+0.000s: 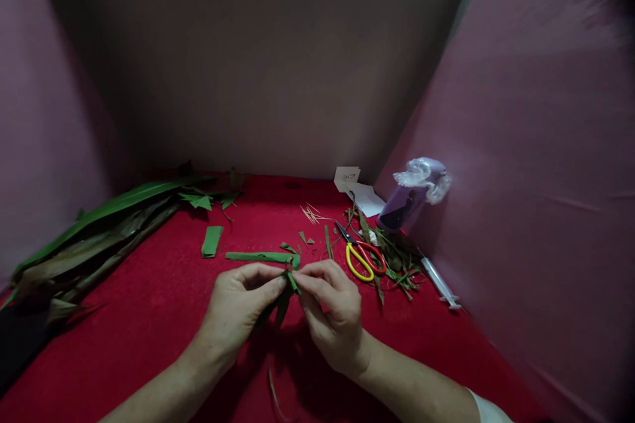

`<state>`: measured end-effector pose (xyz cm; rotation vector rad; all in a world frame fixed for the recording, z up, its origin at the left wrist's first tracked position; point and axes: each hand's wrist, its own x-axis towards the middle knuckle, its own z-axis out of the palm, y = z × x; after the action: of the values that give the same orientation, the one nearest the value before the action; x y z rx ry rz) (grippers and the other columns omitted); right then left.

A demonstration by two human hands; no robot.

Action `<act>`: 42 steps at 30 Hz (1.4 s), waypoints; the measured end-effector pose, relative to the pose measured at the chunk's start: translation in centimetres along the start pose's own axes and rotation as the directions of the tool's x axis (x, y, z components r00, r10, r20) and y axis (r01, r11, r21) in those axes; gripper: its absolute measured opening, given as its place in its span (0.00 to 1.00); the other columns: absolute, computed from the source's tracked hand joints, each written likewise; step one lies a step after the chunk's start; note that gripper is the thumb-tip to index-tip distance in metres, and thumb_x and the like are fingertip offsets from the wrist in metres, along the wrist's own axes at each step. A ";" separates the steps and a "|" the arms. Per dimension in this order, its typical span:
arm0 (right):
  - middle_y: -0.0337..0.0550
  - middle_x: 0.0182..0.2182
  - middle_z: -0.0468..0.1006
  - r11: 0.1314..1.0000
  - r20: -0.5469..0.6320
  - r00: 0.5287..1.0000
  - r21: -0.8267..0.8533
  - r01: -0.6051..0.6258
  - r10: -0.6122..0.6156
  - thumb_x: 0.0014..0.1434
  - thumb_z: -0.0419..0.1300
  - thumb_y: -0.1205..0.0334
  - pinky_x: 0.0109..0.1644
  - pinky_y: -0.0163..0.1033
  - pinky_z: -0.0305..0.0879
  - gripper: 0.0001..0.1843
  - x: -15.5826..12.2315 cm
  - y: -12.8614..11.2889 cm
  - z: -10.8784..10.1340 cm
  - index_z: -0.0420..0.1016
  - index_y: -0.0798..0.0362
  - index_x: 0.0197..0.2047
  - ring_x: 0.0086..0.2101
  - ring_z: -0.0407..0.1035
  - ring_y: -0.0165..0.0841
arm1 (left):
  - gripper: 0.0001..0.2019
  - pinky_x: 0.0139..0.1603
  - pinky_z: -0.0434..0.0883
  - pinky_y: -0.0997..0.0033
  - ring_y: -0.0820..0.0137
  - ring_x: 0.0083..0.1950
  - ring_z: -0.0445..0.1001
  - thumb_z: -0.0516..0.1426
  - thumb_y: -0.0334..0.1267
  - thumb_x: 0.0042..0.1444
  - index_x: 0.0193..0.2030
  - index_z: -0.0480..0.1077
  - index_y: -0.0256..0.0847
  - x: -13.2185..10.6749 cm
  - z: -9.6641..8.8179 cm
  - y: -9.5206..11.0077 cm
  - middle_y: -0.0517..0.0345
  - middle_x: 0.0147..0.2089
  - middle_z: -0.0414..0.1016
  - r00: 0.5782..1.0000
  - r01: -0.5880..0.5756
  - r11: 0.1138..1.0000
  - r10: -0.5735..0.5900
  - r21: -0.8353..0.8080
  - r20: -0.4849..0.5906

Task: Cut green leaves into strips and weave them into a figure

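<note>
My left hand [238, 307] and my right hand [331, 314] meet over the red cloth [159, 304], both pinching a folded green leaf strip [289, 281] between thumbs and fingertips. The strip's loose ends hang down between my hands. A long cut leaf strip [258, 256] lies flat just beyond my fingers.
Long green and dried leaves [99, 231] are piled at the left. A short leaf piece [211, 240] lies mid-table. Yellow and red scissors [364, 256] rest on leaf scraps at the right, near a purple bottle [409, 201], a syringe [439, 281], toothpicks [311, 213] and white paper [357, 188].
</note>
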<state>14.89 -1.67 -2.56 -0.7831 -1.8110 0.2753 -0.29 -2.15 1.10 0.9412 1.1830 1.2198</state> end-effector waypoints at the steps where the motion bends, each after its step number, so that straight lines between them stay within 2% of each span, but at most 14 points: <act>1: 0.45 0.35 0.73 0.999 -0.002 0.999 -0.032 0.034 -0.034 0.56 0.56 0.76 0.37 0.40 0.65 0.19 0.0 0.0 0.0 0.74 0.48 0.47 0.34 0.67 0.33 | 0.04 0.27 0.67 0.81 0.75 0.25 0.71 0.66 0.35 0.38 0.24 0.78 0.39 0.0 0.0 0.0 0.59 0.24 0.78 1.000 -0.008 1.000 0.008 0.002 -0.002; 12: 0.47 0.35 0.76 0.924 -0.004 0.963 -0.281 0.259 -0.271 0.55 0.57 0.76 0.35 0.40 0.66 0.18 0.3 -0.2 -0.2 0.72 0.52 0.48 0.34 0.68 0.34 | 0.04 0.23 0.65 0.83 0.78 0.23 0.69 0.65 0.35 0.40 0.25 0.77 0.39 -0.5 0.4 -0.1 0.62 0.22 0.77 0.998 -0.058 0.998 0.058 -0.002 -0.012; 18: 0.52 0.39 0.78 0.783 0.102 0.913 -0.481 0.393 -0.395 0.55 0.57 0.72 0.39 0.44 0.68 0.17 0.2 -0.3 -0.4 0.72 0.60 0.48 0.39 0.69 0.40 | 0.05 0.32 0.70 0.80 0.73 0.30 0.74 0.65 0.35 0.42 0.29 0.79 0.40 -0.7 0.1 0.1 0.60 0.27 0.80 0.997 -0.073 0.997 0.073 -0.010 0.034; 23: 0.54 0.41 0.78 0.679 0.153 0.898 -0.606 0.415 -0.412 0.55 0.58 0.71 0.39 0.45 0.68 0.17 -0.1 -0.4 -0.3 0.73 0.62 0.48 0.40 0.69 0.42 | 0.06 0.40 0.71 0.78 0.70 0.37 0.76 0.63 0.35 0.48 0.34 0.79 0.43 -0.7 -0.1 0.2 0.60 0.33 0.81 0.986 -0.144 0.989 0.142 0.018 0.083; 28: 0.55 0.42 0.77 0.697 0.133 0.914 -0.608 0.380 -0.382 0.54 0.58 0.70 0.40 0.46 0.68 0.16 -0.3 -0.3 0.0 0.73 0.62 0.48 0.41 0.69 0.44 | 0.07 0.36 0.72 0.79 0.70 0.35 0.76 0.66 0.34 0.42 0.31 0.79 0.42 -0.5 0.2 0.3 0.60 0.32 0.81 0.985 -0.137 0.990 0.136 0.009 0.111; 32: 0.55 0.44 0.76 0.762 0.136 0.928 -0.535 0.364 -0.347 0.55 0.56 0.69 0.42 0.49 0.67 0.19 0.0 -0.5 -0.4 0.70 0.61 0.51 0.42 0.68 0.45 | 0.06 0.40 0.72 0.77 0.70 0.37 0.76 0.63 0.35 0.46 0.34 0.79 0.44 -0.4 0.0 0.4 0.60 0.34 0.81 0.978 -0.173 0.984 0.168 0.030 0.120; 34: 0.55 0.44 0.75 0.856 0.119 0.950 -0.414 0.310 -0.287 0.56 0.54 0.69 0.43 0.49 0.66 0.20 0.2 -0.7 -0.6 0.69 0.60 0.53 0.42 0.67 0.44 | 0.06 0.41 0.71 0.77 0.70 0.38 0.76 0.63 0.36 0.47 0.34 0.79 0.43 -0.3 -0.2 0.3 0.59 0.34 0.81 0.981 -0.167 0.985 0.161 0.050 0.109; 37: 0.50 0.41 0.74 0.985 0.011 0.997 -0.150 0.080 -0.080 0.59 0.49 0.70 0.44 0.45 0.65 0.16 0.7 -0.8 -0.9 0.69 0.56 0.50 0.41 0.68 0.38 | 0.07 0.41 0.71 0.75 0.69 0.37 0.75 0.63 0.38 0.48 0.35 0.78 0.42 -0.1 -0.5 0.1 0.58 0.35 0.81 0.987 -0.138 0.989 0.133 0.058 0.086; 39: 0.46 0.37 0.74 0.993 -0.026 0.993 0.031 -0.118 0.119 0.63 0.47 0.68 0.43 0.41 0.65 0.13 1.1 -0.9 -0.9 0.71 0.54 0.44 0.39 0.68 0.34 | 0.08 0.40 0.71 0.75 0.70 0.37 0.75 0.63 0.38 0.48 0.36 0.78 0.42 0.0 -0.5 -0.1 0.58 0.35 0.81 0.992 -0.099 0.994 0.096 0.043 0.078; 42: 0.42 0.32 0.73 0.927 0.077 0.944 0.176 -0.331 0.322 0.64 0.49 0.62 0.40 0.37 0.64 0.12 1.5 -0.8 -0.8 0.72 0.54 0.36 0.35 0.68 0.32 | 0.08 0.40 0.70 0.76 0.70 0.37 0.74 0.63 0.38 0.48 0.36 0.78 0.42 0.1 -0.6 -0.3 0.58 0.36 0.80 0.995 -0.070 0.998 0.069 0.005 0.075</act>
<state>15.01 -1.51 -0.70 -0.9489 -1.6632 0.6773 -0.80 -2.09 0.65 1.0328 1.1039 1.2252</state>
